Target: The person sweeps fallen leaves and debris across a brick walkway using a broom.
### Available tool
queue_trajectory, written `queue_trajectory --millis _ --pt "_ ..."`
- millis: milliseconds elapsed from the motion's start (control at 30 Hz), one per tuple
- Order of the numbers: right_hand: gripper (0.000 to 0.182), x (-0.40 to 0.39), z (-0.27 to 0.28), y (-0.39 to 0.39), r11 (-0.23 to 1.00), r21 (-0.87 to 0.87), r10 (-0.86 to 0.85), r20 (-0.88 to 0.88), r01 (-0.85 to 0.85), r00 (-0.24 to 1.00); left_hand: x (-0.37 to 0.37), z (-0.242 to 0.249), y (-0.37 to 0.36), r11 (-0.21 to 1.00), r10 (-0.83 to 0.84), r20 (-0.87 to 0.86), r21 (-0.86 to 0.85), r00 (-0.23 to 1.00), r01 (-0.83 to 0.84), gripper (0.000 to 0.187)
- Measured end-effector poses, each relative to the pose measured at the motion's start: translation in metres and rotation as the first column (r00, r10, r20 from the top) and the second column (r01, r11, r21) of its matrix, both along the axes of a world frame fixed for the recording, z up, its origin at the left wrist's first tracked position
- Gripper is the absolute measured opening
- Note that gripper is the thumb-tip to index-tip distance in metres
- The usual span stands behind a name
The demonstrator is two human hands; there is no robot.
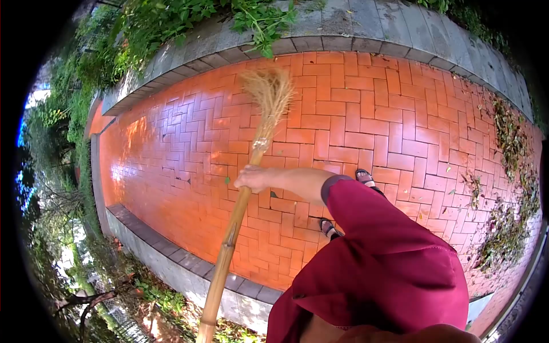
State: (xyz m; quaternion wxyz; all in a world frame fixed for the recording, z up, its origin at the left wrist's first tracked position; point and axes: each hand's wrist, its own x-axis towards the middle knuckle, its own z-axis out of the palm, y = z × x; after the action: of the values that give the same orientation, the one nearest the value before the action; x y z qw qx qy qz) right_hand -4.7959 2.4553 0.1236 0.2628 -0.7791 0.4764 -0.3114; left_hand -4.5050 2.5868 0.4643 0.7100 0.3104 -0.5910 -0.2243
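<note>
My right hand (253,178) is wrapped round the bamboo handle (229,243) of a long broom, just below the binding. Pale, frayed straw bristles (271,94) spread from the broom's far end, over the orange brick paving (354,117). The handle slants down to the bottom edge of the view, where its other end is cut off. My left hand is out of view; only a bit of bare skin shows by the dark red sleeve (306,300) at the bottom. My sandalled feet (365,176) stand on the bricks to the right of the hand.
Heaps of dry leaves (503,237) lie on the bricks at the right, with scattered leaves around them. A grey stone kerb (354,26) runs along the top, and another low wall (166,260) along the lower left. Green shrubs (166,20) overhang the top kerb.
</note>
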Motion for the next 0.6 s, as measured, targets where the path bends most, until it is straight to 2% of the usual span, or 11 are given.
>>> queue_trajectory --millis 133,167,200,233,267,300,333,367,400,500,600 --pt "0.016 -0.096 -0.035 0.097 0.914 -0.021 -0.404 0.041 0.405 0.914 -0.068 -0.033 -0.028 0.986 -0.121 0.039 0.116 0.992 0.116 0.017" --pt "0.016 -0.12 -0.042 0.135 0.877 0.032 -0.481 0.025 0.48 0.876 -0.078 -0.042 -0.045 0.964 -0.186 0.032 0.198 0.982 0.176 0.017" --pt "0.016 -0.144 -0.042 0.179 0.825 0.089 -0.556 -0.043 0.558 0.83 -0.091 -0.056 -0.06 0.905 -0.349 0.083 0.29 0.934 0.312 0.019" --pt "0.018 -0.164 -0.045 0.223 0.781 0.143 -0.59 -0.147 0.608 0.794 -0.105 -0.077 -0.072 0.814 -0.481 0.025 0.384 0.876 0.436 0.019" --pt "0.017 -0.181 -0.032 0.263 0.694 0.301 -0.595 -0.272 0.654 0.757 -0.134 -0.101 -0.072 0.799 -0.465 0.01 0.437 0.885 0.414 0.018" --pt "0.016 -0.197 -0.03 0.302 0.634 0.347 -0.634 -0.277 0.691 0.722 -0.141 -0.135 -0.079 0.653 -0.594 -0.131 0.499 0.794 0.571 0.009" --pt "0.015 -0.213 -0.046 0.338 0.558 0.39 -0.62 -0.39 0.733 0.68 -0.17 -0.153 -0.065 0.62 -0.441 -0.244 0.613 0.864 0.489 0.009" --pt "0.016 -0.226 -0.043 0.365 0.488 0.402 -0.571 -0.525 0.775 0.631 -0.181 -0.17 -0.062 0.46 -0.486 -0.368 0.663 0.793 0.59 0.01" --pt "0.016 -0.232 -0.026 0.385 0.454 0.394 -0.582 -0.548 0.799 0.601 -0.192 -0.176 -0.061 0.364 -0.527 -0.424 0.67 0.736 0.647 0.011" --pt "0.016 -0.21 0.032 0.402 0.395 0.42 -0.59 -0.566 0.817 0.576 -0.178 -0.18 -0.075 0.351 -0.49 -0.499 0.638 0.715 0.686 0.013" --pt "0.015 -0.201 0.068 0.353 0.564 0.292 -0.602 -0.495 0.773 0.626 -0.126 -0.147 -0.087 0.476 -0.436 -0.529 0.551 0.728 0.686 0.011"
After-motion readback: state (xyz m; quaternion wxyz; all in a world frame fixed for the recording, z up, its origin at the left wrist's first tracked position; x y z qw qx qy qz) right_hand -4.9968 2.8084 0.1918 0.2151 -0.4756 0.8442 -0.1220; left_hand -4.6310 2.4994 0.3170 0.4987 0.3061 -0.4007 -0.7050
